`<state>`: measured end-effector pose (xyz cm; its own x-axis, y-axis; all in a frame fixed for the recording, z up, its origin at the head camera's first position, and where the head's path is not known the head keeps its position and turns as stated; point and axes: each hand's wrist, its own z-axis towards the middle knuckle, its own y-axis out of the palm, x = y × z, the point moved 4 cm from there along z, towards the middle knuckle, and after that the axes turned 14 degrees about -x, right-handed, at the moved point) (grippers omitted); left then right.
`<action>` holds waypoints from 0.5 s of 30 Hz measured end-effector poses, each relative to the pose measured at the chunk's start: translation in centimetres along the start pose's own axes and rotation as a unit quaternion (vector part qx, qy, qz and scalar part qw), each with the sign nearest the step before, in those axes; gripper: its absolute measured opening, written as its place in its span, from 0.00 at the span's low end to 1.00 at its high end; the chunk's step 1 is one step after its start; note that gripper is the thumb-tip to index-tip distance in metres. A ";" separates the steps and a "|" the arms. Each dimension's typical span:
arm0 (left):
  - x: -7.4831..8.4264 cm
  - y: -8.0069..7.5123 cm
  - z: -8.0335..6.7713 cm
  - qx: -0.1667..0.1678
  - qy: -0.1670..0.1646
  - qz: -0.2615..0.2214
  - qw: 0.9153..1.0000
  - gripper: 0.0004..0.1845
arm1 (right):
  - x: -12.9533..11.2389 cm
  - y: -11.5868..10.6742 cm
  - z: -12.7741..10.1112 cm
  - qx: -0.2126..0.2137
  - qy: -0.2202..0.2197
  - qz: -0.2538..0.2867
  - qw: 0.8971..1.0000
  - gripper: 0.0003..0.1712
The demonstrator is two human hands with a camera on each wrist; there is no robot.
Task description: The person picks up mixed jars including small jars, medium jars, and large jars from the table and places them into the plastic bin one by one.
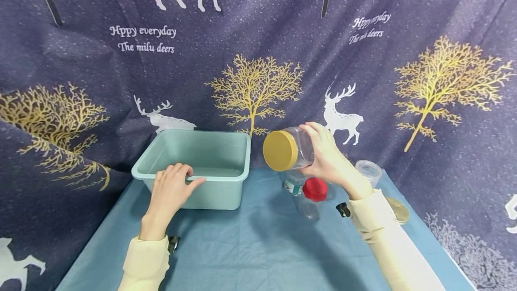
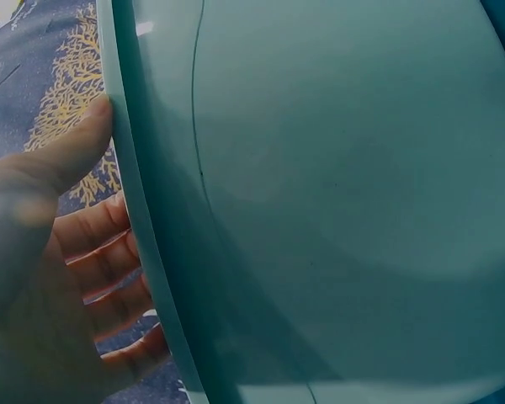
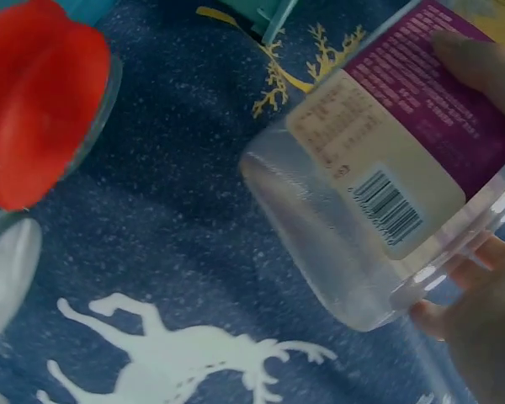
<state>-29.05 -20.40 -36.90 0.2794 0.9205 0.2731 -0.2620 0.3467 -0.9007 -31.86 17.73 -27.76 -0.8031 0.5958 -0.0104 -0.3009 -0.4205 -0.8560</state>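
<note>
My left hand (image 1: 171,190) holds the near rim of a pale green plastic bin (image 1: 218,194), fingers over the edge and thumb along it. The left wrist view shows the bin's outer wall (image 2: 337,168) beside that hand (image 2: 42,227). To the right, my right hand (image 1: 327,154) grips a clear plastic jar (image 1: 304,145) above the table, tilted on its side with its yellow lid (image 1: 279,151) toward the bin. In the right wrist view, the jar's purple and cream label (image 3: 421,126) shows a barcode, and the thumb presses on the label.
Below the jar stand a clear jar with a red lid (image 1: 315,189) and a clear container with a teal label (image 1: 293,187). Farther right are a clear tub (image 1: 369,170) and a yellowish lid (image 1: 397,210), partly behind the right arm. A patterned dark cloth (image 1: 282,35) hangs behind the blue table (image 1: 226,246).
</note>
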 end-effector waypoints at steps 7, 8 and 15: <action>0.0 0.0 -0.1 -0.001 -0.002 -0.003 1.000 0.21 | -0.5 -0.2 3.6 -0.017 -0.055 -0.048 0.997 0.66; 0.0 0.0 -0.1 0.000 -0.001 -0.003 1.000 0.21 | -0.6 -0.2 4.1 -0.023 -0.064 -0.054 0.996 0.65; -0.1 0.0 0.0 0.005 0.002 -0.005 1.000 0.21 | -1.1 1.3 7.3 -0.072 -0.092 -0.102 0.988 0.62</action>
<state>-29.09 -20.53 -36.92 0.2861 0.9163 0.2803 -0.2693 0.3576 -0.8942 -35.11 11.51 -25.06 -0.8176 0.5173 0.2529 -0.4004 -0.1951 -0.8953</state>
